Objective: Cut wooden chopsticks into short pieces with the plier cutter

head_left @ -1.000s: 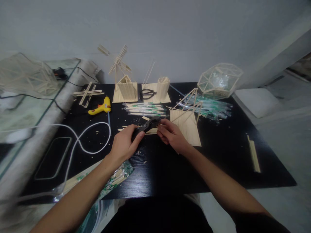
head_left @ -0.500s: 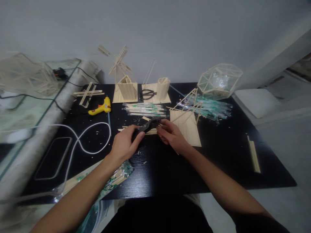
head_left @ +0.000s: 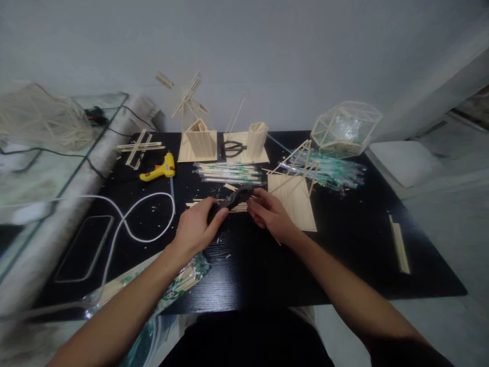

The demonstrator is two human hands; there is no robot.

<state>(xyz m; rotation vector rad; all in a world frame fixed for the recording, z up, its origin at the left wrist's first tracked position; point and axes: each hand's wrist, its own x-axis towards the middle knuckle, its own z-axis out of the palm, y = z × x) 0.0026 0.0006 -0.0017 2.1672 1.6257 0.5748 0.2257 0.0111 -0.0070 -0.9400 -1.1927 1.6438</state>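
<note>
In the middle of the head view, my left hand [head_left: 195, 224] is closed around a black curved hand tool [head_left: 241, 193]; its exact kind is not clear. Close to the tool's far end, my right hand [head_left: 272, 211] is closed, thumb and fingers pinched on a thin wooden stick [head_left: 278, 242]. The stick's lower end shows under this palm; most of it is hidden. Behind and below the tool, loose wooden sticks [head_left: 194, 203] lie on the black table [head_left: 244, 275]. Just right of my right hand is a flat wooden stick panel [head_left: 294, 204] with a stick frame on it.
A yellow glue gun [head_left: 164, 168] lies at left, near a looped white cable [head_left: 143, 239]. At the back stand a triangular stick holder [head_left: 200, 140], a round one [head_left: 257, 140] and black scissors [head_left: 233, 148]. Bagged sticks [head_left: 229, 173] lie before them. A faceted stick frame [head_left: 346, 127] stands back right.
</note>
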